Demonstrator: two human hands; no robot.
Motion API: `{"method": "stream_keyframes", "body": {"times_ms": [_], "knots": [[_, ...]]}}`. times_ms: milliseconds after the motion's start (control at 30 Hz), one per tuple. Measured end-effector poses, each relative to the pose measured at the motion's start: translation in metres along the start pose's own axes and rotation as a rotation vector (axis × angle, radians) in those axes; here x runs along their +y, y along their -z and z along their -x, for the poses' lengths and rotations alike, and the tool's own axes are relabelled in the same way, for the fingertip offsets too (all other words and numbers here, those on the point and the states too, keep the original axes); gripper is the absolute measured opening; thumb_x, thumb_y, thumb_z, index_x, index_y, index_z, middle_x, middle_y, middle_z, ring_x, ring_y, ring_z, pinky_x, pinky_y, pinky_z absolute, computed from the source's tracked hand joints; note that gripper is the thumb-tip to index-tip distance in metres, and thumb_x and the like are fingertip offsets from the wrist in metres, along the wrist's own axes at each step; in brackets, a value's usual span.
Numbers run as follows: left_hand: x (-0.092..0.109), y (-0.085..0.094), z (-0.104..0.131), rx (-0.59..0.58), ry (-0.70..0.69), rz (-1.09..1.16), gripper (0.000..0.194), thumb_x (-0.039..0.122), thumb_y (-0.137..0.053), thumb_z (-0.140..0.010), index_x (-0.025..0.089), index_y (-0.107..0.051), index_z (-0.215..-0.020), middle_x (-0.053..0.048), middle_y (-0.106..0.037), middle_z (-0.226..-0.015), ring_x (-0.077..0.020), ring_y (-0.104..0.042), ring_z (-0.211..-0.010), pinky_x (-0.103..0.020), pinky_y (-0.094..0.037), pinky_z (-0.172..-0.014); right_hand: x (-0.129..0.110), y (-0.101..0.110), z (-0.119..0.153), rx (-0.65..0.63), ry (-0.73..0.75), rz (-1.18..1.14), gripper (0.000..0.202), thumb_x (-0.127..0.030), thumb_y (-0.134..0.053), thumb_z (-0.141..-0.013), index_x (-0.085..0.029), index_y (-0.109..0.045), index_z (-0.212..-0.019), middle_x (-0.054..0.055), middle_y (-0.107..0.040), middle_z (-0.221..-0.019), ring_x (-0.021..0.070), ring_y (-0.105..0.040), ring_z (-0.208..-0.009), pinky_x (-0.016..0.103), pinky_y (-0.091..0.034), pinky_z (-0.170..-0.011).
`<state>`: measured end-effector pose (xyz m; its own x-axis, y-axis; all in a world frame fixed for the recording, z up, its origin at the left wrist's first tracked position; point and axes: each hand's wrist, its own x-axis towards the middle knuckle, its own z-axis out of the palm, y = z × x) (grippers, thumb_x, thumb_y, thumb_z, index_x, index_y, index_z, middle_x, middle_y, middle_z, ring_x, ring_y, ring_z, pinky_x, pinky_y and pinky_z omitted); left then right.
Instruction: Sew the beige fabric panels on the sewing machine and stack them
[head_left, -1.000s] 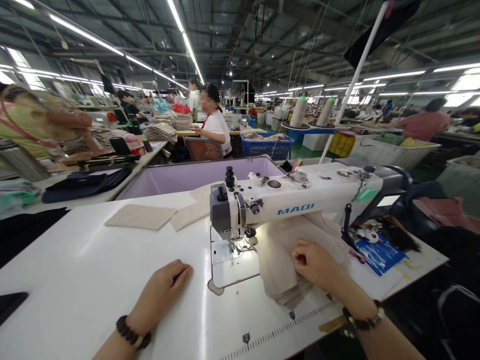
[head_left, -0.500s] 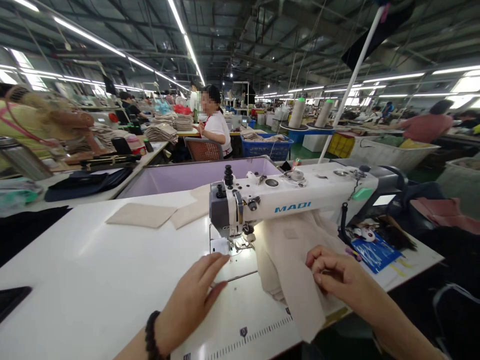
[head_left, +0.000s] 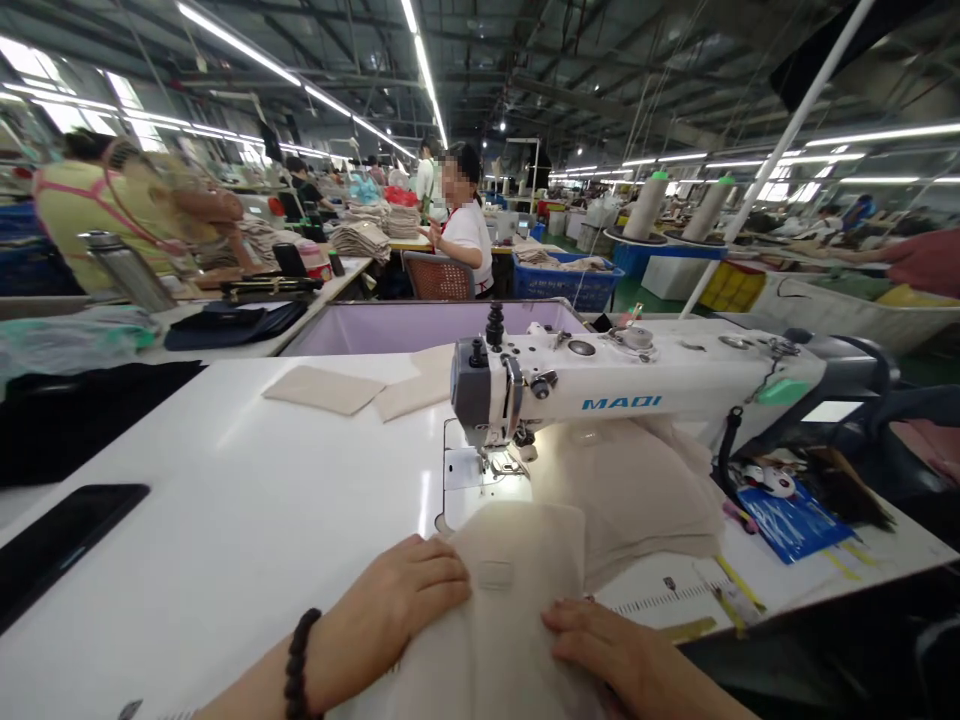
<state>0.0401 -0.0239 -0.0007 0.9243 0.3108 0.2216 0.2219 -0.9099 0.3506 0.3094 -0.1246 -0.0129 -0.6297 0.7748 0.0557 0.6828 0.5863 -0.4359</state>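
Note:
A beige fabric piece (head_left: 517, 620) with a small rectangular patch lies in front of the needle area of the white sewing machine (head_left: 622, 385). My left hand (head_left: 397, 600) rests flat on its left edge, fingers stretched out, a dark bead bracelet at the wrist. On the right edge lies my right hand (head_left: 600, 640), its fingers extended over the cloth. The lit presser foot (head_left: 504, 464) stands just beyond the piece's far edge, apart from it. A stack of beige pieces (head_left: 637, 490) sits under the machine arm to the right.
Two flat beige pieces (head_left: 324, 390) lie at the table's far side. A black phone (head_left: 67, 530) is at the left, a blue packet (head_left: 799, 520) at the right. Beyond the purple bin (head_left: 435, 328), a person in white (head_left: 466, 240) sits.
The right hand has moved left with a beige piece from the stack, now in front of the needle. My left hand has come onto its left edge. The view has turned slightly left.

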Motion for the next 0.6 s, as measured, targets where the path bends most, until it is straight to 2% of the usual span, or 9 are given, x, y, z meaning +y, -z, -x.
{"method": "stream_keyframes", "body": {"times_ms": [33,100,167,267,333,433,500,600], "knots": [[-0.003,-0.002,0.013,-0.029,0.069,0.021,0.025,0.016,-0.036,-0.092,0.022,-0.057,-0.105,-0.006,-0.063,-0.106,-0.0168,-0.057,-0.096,-0.029,-0.043,-0.089,0.005,-0.008,-0.003,-0.026,0.075,0.118,0.029,-0.012,-0.047,-0.08,-0.018,-0.055,-0.107,0.008,-0.056,-0.122,0.0182,-0.05,-0.114,0.029,-0.042,-0.095],[-0.007,-0.009,0.035,-0.003,0.221,0.094,0.025,0.02,-0.04,-0.091,0.026,-0.06,-0.105,-0.005,-0.061,-0.112,-0.0165,-0.057,-0.099,-0.027,-0.045,-0.09,0.011,-0.022,-0.01,-0.036,0.218,0.32,0.027,-0.018,-0.045,-0.085,-0.02,-0.053,-0.111,0.006,-0.056,-0.122,0.0187,-0.052,-0.112,0.033,-0.044,-0.093],[-0.009,-0.017,0.051,0.094,0.379,0.19,0.022,0.027,-0.047,-0.088,0.028,-0.063,-0.104,-0.004,-0.057,-0.12,-0.0184,-0.056,-0.104,-0.027,-0.045,-0.091,0.011,-0.03,-0.018,0.034,0.292,0.434,0.028,-0.021,-0.044,-0.087,-0.021,-0.051,-0.114,0.004,-0.059,-0.118,0.0176,-0.056,-0.106,0.033,-0.047,-0.09],[-0.005,-0.018,0.065,0.299,0.58,0.287,0.021,0.033,-0.052,-0.084,0.03,-0.065,-0.101,-0.003,-0.057,-0.12,-0.0216,-0.058,-0.103,-0.03,-0.049,-0.088,0.006,-0.031,-0.028,0.194,0.282,0.418,0.026,-0.019,-0.041,-0.087,-0.022,-0.054,-0.109,0.001,-0.066,-0.106,0.0152,-0.063,-0.092,0.029,-0.049,-0.084],[0.0,-0.008,0.071,0.431,0.584,0.265,0.021,0.035,-0.055,-0.082,0.029,-0.066,-0.099,-0.004,-0.057,-0.12,-0.0233,-0.058,-0.103,-0.032,-0.05,-0.087,0.006,-0.027,-0.033,0.324,0.282,0.342,0.025,-0.025,-0.04,-0.088,-0.021,-0.055,-0.108,0.004,-0.068,-0.101,0.015,-0.063,-0.091,0.027,-0.05,-0.081],[0.0,0.009,0.079,0.554,0.434,0.133,0.02,0.031,-0.062,-0.079,0.025,-0.066,-0.098,-0.005,-0.055,-0.122,-0.0255,-0.05,-0.114,-0.037,-0.042,-0.096,0.009,-0.019,-0.039,0.483,0.318,0.277,0.032,-0.032,-0.042,-0.089,-0.017,-0.051,-0.115,0.01,-0.065,-0.107,0.018,-0.056,-0.105,0.028,-0.048,-0.087],[-0.007,0.01,0.087,0.504,0.368,0.043,0.02,0.024,-0.06,-0.08,0.024,-0.064,-0.099,-0.005,-0.057,-0.12,-0.0232,-0.046,-0.117,-0.039,-0.037,-0.101,0.01,-0.015,-0.045,0.451,0.345,0.286,0.036,-0.037,-0.046,-0.087,-0.016,-0.051,-0.115,0.011,-0.063,-0.11,0.0194,-0.054,-0.11,0.03,-0.045,-0.092],[-0.021,-0.002,0.101,0.248,0.374,-0.084,0.03,0.009,-0.047,-0.082,0.025,-0.061,-0.103,-0.003,-0.059,-0.118,-0.0189,-0.051,-0.113,-0.044,-0.032,-0.104,0.007,-0.014,-0.055,0.324,0.352,0.301,0.033,-0.045,-0.049,-0.084,-0.016,-0.058,-0.099,0.008,-0.068,-0.099,0.0178,-0.062,-0.094,0.028,-0.049,-0.087]]}}
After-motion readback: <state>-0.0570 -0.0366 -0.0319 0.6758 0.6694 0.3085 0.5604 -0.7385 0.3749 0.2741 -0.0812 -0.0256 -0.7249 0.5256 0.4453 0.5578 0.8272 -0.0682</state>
